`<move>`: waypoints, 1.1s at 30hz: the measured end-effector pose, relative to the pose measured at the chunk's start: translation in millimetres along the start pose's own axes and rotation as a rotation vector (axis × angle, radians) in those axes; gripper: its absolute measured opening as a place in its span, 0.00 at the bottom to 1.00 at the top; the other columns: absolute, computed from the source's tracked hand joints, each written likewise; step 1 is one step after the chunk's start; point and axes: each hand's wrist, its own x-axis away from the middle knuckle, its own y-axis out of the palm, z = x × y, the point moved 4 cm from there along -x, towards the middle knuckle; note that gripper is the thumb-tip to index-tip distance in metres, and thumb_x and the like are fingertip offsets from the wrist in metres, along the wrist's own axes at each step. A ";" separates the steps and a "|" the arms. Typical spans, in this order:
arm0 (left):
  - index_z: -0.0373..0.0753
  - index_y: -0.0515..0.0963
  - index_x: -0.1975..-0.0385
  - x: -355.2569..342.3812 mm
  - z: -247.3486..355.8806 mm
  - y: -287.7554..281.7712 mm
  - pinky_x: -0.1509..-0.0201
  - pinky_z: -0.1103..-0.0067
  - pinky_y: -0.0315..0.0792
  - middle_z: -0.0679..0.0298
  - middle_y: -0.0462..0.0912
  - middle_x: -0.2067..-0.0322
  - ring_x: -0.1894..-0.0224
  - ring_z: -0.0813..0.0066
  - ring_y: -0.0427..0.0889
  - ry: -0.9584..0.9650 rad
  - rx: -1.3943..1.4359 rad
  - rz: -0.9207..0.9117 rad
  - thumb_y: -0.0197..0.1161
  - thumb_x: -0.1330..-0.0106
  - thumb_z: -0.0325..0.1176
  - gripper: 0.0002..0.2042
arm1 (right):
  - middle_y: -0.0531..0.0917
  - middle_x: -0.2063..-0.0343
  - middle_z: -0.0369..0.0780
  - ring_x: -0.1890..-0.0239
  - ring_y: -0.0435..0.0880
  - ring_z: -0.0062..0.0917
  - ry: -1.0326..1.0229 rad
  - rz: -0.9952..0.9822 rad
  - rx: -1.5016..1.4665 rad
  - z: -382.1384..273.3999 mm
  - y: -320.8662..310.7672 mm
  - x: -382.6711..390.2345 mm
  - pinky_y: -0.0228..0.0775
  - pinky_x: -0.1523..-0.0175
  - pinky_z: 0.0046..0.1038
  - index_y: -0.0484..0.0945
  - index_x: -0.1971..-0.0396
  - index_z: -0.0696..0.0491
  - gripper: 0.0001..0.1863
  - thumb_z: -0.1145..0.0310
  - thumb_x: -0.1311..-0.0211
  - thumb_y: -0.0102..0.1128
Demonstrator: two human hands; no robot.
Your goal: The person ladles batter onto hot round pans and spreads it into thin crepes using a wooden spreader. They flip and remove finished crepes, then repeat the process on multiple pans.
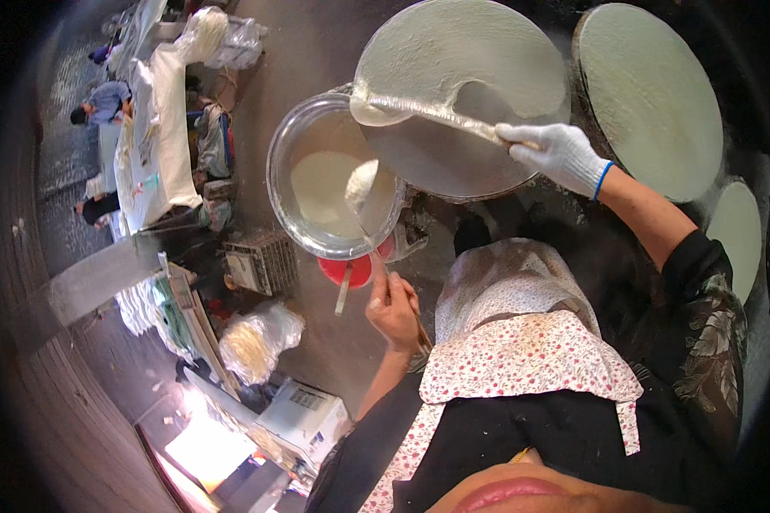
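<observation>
My left hand, bare, is closed around the handle of a ladle. The ladle's bowl, coated in pale batter, is over a wide round basin partly filled with the same batter. In a white knit glove, my right hand grips the end of a long flat spreader. The spreader lies across a large round griddle, along the edge of a spread batter layer. Batter covers the griddle's far part; its near part shows bare grey.
Two more round griddles with pale sheets stand at the right. A red container with a flat stick is by the basin. Left are a wire crate, bagged pale strands, a white box and people near a cloth-covered table.
</observation>
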 end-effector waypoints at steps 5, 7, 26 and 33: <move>0.44 0.71 0.25 -80.1 14.2 8.5 0.81 0.84 0.62 0.72 0.74 0.79 0.82 0.89 0.66 0.125 -0.142 0.035 0.55 0.20 0.23 0.25 | 0.90 0.50 0.42 0.56 0.93 0.37 -0.010 0.067 0.153 1.5 1.7 -51.6 0.85 0.49 0.35 0.85 0.38 0.36 0.19 0.54 0.24 0.58; 0.44 0.72 0.25 -118.5 16.7 18.3 0.81 0.84 0.62 0.72 0.74 0.79 0.82 0.89 0.66 0.163 -0.130 0.025 0.56 0.20 0.23 0.24 | 0.91 0.52 0.42 0.58 0.93 0.38 -0.006 -0.127 0.334 -3.1 5.4 -50.0 0.85 0.50 0.35 0.84 0.38 0.34 0.19 0.56 0.25 0.60; 0.42 0.73 0.26 -46.3 -24.4 9.6 0.78 0.86 0.65 0.74 0.73 0.77 0.79 0.90 0.67 -0.035 -0.120 -0.103 0.57 0.20 0.25 0.24 | 0.89 0.72 0.40 0.75 0.89 0.35 -0.260 -0.011 0.428 32.9 -2.4 88.6 0.79 0.71 0.35 0.83 0.38 0.34 0.23 0.61 0.32 0.70; 0.37 0.67 0.24 -47.1 29.3 -42.3 0.80 0.86 0.63 0.72 0.73 0.77 0.81 0.87 0.68 0.246 0.086 -0.438 0.56 0.19 0.24 0.25 | 0.82 0.35 0.44 0.48 0.91 0.28 0.079 0.188 -0.149 -49.1 2.7 145.5 0.81 0.42 0.26 0.74 0.27 0.47 0.31 0.74 0.30 0.64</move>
